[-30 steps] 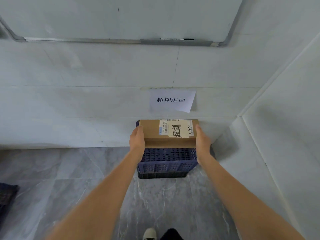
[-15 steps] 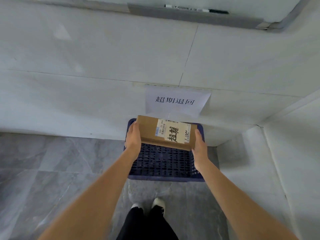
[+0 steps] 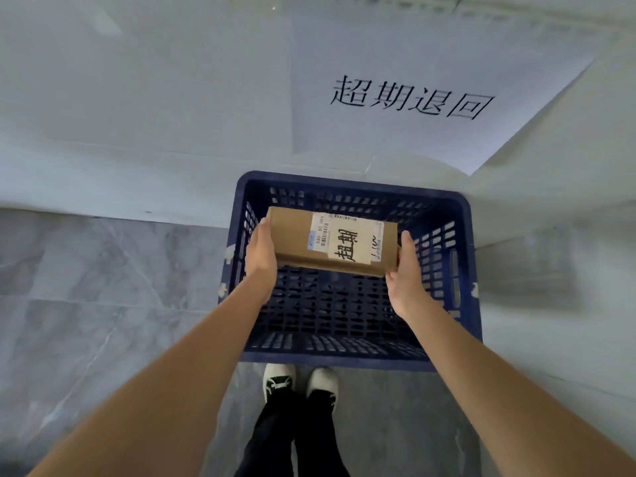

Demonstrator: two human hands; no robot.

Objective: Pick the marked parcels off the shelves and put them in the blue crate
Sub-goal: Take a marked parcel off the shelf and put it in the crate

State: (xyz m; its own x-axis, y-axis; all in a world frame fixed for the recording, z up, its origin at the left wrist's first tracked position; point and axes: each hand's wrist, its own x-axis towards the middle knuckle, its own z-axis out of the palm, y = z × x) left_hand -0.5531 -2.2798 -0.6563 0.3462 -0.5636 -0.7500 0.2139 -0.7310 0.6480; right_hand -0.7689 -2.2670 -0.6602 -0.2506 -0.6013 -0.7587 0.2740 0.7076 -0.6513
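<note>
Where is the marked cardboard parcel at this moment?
In the head view, the cardboard parcel sits centre frame, held at its ends by the left hand and right hand, over the far half of the blue crate by the wall.

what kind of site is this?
Likely a parcel depot or pickup point's returns corner: a labelled cardboard parcel held over a blue crate, under a paper wall sign reading "超期退回", roughly "overdue, return".

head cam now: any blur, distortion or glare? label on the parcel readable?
Head view: motion blur smears the wall top and paper sign; wide-angle bends the blue crate rim; light is soft, no glare; the parcel label's handwritten marks read, the small print does not.
</note>
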